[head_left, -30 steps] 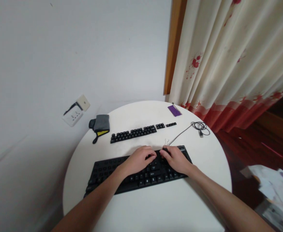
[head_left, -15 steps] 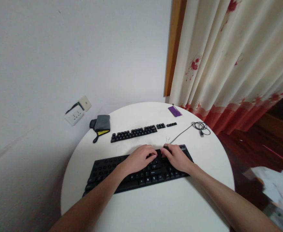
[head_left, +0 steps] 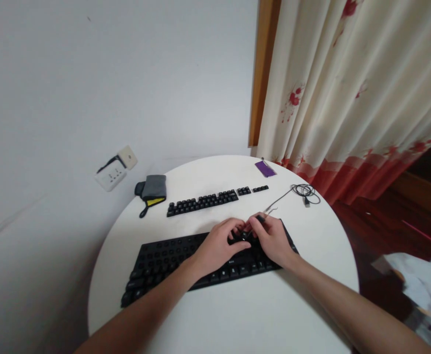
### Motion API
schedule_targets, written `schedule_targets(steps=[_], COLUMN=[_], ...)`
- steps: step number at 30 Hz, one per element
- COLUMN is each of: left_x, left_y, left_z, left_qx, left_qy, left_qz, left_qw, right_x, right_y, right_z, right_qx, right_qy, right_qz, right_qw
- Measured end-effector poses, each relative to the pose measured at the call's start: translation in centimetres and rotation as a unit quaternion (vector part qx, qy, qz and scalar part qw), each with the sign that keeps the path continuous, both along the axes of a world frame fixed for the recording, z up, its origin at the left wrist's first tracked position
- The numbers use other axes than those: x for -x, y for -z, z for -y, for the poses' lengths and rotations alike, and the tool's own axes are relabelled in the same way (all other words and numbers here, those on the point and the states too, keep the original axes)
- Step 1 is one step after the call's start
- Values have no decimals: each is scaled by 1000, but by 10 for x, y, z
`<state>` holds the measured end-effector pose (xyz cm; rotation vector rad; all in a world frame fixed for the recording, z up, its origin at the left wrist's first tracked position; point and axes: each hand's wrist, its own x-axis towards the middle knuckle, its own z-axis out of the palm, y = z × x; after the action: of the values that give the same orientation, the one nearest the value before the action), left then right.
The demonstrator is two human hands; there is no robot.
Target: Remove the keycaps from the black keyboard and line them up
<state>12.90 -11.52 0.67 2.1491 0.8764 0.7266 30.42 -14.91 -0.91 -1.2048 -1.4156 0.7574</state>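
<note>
A black keyboard point(head_left: 156, 255) lies across the white round table, its upper left part showing bare key posts and its lower rows still capped. My right hand point(head_left: 274, 238) is closed on a keycap puller point(head_left: 261, 218) with a dark handle, its thin wire prongs sticking out to the upper right. Just left of it, over the right half of the keyboard, the curled fingers and thumb of my left hand point(head_left: 217, 248) close round a small black keycap point(head_left: 244, 236), partly hidden. The hands meet at the fingertips.
Rows of loose black keycaps point(head_left: 202, 202) stand behind the keyboard. A grey pouch point(head_left: 154, 187) with yellow lining sits at the back left. A coiled cable point(head_left: 303, 191) lies at the right, and a purple packet point(head_left: 265, 168) at the far edge. A socket point(head_left: 111, 174) is on the wall.
My left hand has moved right to meet the right hand, its fingers now round a keycap. The puller in my right hand has tipped, its prongs swinging from upright to the right.
</note>
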Motion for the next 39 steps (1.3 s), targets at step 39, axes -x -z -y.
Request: schedule_targets(steps=[39], left_x=[3], left_y=[-4], left_z=[-1], left_qx=[-76], left_qy=[-52], left_qz=[72], left_qw=[993], right_x=[0], right_y=[-6], right_z=[4], right_qx=[18], right_qy=[43], right_qz=[6], right_qw=[999])
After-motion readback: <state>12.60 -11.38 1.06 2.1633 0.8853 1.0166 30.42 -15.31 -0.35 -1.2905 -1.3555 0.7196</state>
